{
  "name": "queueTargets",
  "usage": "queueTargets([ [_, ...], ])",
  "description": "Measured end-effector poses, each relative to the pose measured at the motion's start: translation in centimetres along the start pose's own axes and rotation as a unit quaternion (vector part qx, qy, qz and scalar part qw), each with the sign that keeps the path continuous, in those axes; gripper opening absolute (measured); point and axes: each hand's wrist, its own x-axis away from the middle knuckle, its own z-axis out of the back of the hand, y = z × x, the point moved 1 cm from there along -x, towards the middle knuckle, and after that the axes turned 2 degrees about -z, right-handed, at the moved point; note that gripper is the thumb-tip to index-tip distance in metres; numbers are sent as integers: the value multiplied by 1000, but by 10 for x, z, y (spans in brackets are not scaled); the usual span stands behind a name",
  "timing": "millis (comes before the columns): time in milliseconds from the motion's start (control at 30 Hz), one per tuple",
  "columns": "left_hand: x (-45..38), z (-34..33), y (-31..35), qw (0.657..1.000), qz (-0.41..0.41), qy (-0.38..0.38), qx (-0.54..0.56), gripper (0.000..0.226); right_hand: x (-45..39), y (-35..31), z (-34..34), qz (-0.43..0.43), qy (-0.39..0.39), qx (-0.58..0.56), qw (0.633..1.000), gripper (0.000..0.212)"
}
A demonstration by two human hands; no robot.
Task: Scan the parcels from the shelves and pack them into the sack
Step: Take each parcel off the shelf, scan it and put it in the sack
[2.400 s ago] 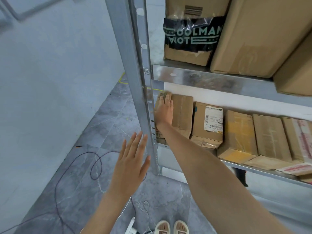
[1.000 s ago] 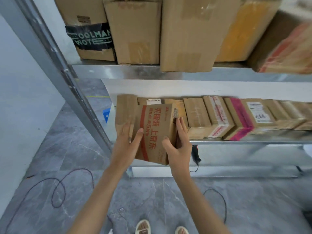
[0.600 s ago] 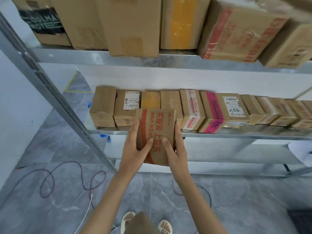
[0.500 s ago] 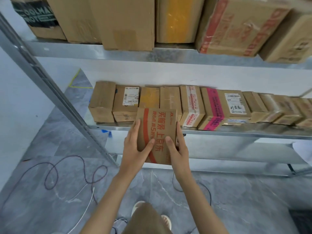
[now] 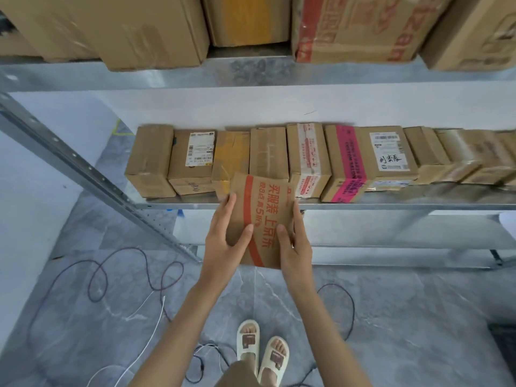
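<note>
Both forearms are stretched forward, and a flat parcel [image 5: 261,219] printed in red is gripped between the left hand [image 5: 223,241] and the right hand [image 5: 296,244], thumbs laid on its face and fingers curled behind its side edges. Its back is hidden. Just beyond the hands, a row of boxes [image 5: 268,157] is seen on the lower shelf [image 5: 391,203]; the rightmost ones are blurred. Above, larger cartons [image 5: 134,29] are cut off by the frame.
</note>
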Motion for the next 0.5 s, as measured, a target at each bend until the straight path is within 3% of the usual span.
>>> queueTargets([
  [133,-3,-3,-3,1000,-4,-12,10,63,-1,2,-11,14,8,147,989,65],
  [300,-2,2,2,994,13,-7,112,49,13,-9,-33,1,19,326,945,102],
  [400,0,10,2,979,43,1,198,49,21,-14,-44,-13,34,360,932,125],
  [500,5,19,-2,963,67,27,261,44,28,-15,-54,-25,62,348,935,129],
])
